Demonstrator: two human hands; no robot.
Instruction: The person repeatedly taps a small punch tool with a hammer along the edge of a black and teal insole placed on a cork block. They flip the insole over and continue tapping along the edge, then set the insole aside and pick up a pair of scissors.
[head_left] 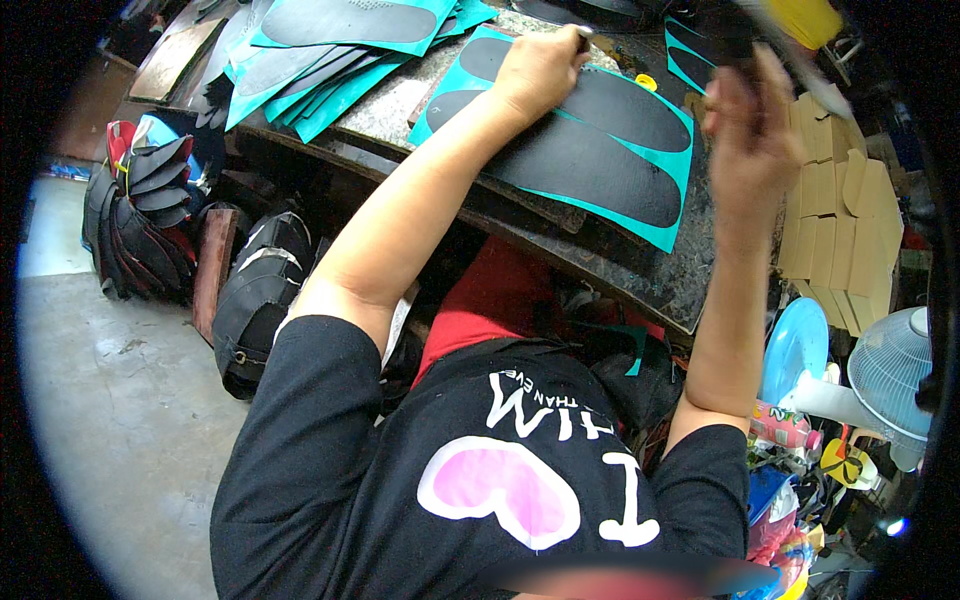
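A teal sheet (655,228) with black sole shapes (600,165) lies on the dark workbench in front of me. My left hand (540,78) is closed over its far part, and a small tip shows at the fingers; what it belongs to is hidden. Raised above the bench's right side, my right hand (752,125) is smeared by motion, its fingers curled. A blurred streak shows beyond it, too unclear to name. A small yellow ring (646,83) rests at the sheet's far edge, between my hands.
A stack of similar teal sheets (330,85) covers the bench's far left. Folded tan cardboard pieces (830,200) stand at the right, with a fan (895,365) nearer me. Bundled black sole pieces (140,220) and a black bag (262,305) are left, below the workbench edge (600,275).
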